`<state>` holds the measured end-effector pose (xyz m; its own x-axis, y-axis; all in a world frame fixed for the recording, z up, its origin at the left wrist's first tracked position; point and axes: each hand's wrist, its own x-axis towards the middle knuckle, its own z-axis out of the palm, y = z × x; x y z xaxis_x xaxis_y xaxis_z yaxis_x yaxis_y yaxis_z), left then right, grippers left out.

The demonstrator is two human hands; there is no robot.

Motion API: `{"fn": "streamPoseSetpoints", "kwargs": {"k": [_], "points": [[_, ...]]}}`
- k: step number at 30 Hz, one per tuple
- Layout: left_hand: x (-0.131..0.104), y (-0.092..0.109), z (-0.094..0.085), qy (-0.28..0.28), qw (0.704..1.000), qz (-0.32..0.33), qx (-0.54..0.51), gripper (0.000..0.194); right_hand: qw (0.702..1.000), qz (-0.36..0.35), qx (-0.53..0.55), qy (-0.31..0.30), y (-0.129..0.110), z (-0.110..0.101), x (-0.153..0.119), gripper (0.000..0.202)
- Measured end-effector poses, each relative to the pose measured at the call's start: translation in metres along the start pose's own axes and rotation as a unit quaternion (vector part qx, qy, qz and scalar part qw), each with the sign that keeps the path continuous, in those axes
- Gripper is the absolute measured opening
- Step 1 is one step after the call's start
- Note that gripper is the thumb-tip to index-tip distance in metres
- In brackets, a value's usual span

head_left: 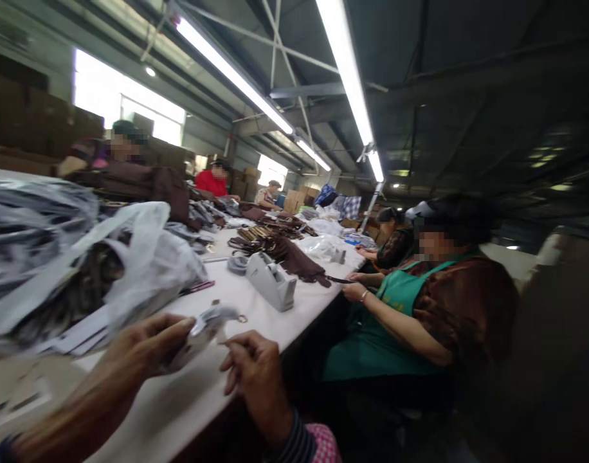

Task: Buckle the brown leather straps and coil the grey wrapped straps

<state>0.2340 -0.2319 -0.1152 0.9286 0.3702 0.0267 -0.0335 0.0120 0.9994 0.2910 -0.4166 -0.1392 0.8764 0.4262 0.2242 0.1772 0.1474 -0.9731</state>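
My left hand [154,344] is closed on a shiny, clear-wrapped grey item [202,331], held above the white table [179,411]. Close to the item's right side is my right hand [253,363], its thumb and fingers pinched together; whatever they hold is too small and blurred to name. A small gold-coloured ring [242,318] shows just beyond the item. Past my hands a grey tape dispenser [270,281] stands on the table.
Plastic-wrapped bundles [150,263] pile up at the left. Brown fabric pieces [299,260] lie beyond the dispenser. A person in a green apron [400,308] sits at the right edge, hands on a dark strap. Other people sit farther along both sides.
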Motion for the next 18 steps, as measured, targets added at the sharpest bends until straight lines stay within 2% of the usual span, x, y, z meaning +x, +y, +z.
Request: {"fn": "streamPoseSetpoints", "kwargs": {"k": [2, 4, 9, 14, 18], "points": [[-0.008, 0.012, 0.003, 0.009, 0.997, -0.039, -0.069, 0.05, 0.999, -0.012, -0.018, -0.024, -0.003, -0.008, -0.008, 0.031], [-0.012, 0.02, 0.008, 0.007, 0.994, -0.048, -0.1, 0.048, 0.999, -0.015, -0.039, -0.035, -0.006, -0.012, -0.014, 0.033], [-0.015, 0.019, 0.015, 0.011, 0.995, -0.039, -0.093, 0.048, 0.998, -0.027, -0.046, -0.029, -0.018, -0.004, -0.017, 0.043], [-0.018, 0.017, 0.016, -0.005, 0.998, 0.014, -0.062, 0.047, 0.995, 0.028, 0.057, -0.073, -0.026, 0.013, -0.009, 0.036], [-0.021, 0.017, 0.017, -0.013, 0.998, 0.049, -0.042, 0.042, 0.993, 0.041, 0.082, -0.075, -0.026, 0.019, -0.006, 0.034]]}}
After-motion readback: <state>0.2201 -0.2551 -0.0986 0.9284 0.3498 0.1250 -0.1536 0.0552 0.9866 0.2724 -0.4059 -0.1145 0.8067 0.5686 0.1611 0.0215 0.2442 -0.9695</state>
